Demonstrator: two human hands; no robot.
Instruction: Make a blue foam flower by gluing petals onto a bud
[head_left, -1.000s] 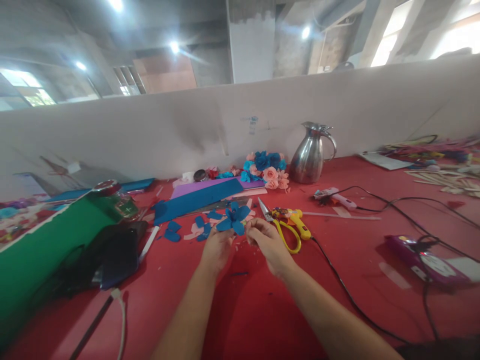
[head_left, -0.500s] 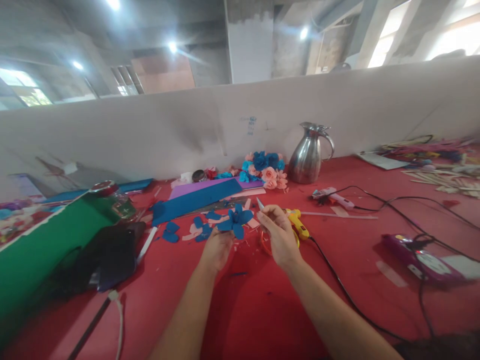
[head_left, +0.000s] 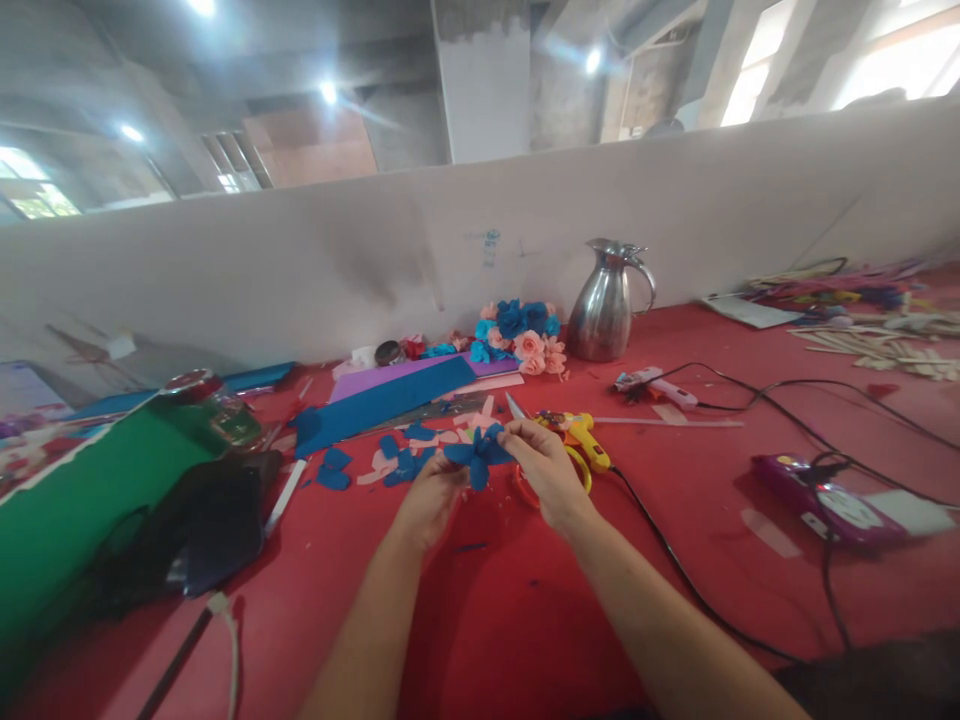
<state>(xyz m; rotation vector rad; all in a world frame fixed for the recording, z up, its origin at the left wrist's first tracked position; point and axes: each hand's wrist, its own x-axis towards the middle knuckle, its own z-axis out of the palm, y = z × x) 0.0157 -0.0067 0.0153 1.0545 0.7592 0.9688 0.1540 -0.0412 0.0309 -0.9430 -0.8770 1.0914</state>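
Observation:
I hold a blue foam flower point(head_left: 475, 454) just above the red table point(head_left: 487, 620). My left hand point(head_left: 425, 499) grips it from below, fingers closed round its base. My right hand point(head_left: 546, 470) pinches a petal on the flower's right side. Loose blue and pink foam petals point(head_left: 397, 460) lie on the table just beyond my left hand. Yellow-handled scissors point(head_left: 577, 462) and a yellow glue gun point(head_left: 585, 437) lie right behind my right hand.
A steel jug point(head_left: 606, 312) and a bunch of finished blue and pink flowers point(head_left: 521, 338) stand by the white partition. Blue and purple foam sheets point(head_left: 390, 393), a green roll point(head_left: 82, 500), a black bag point(head_left: 202, 525), black cables point(head_left: 750, 400) and a purple device point(head_left: 829, 500) surround me.
My right hand moved from beside the scissors back to the flower and now pinches a petal. The view drifted slightly right.

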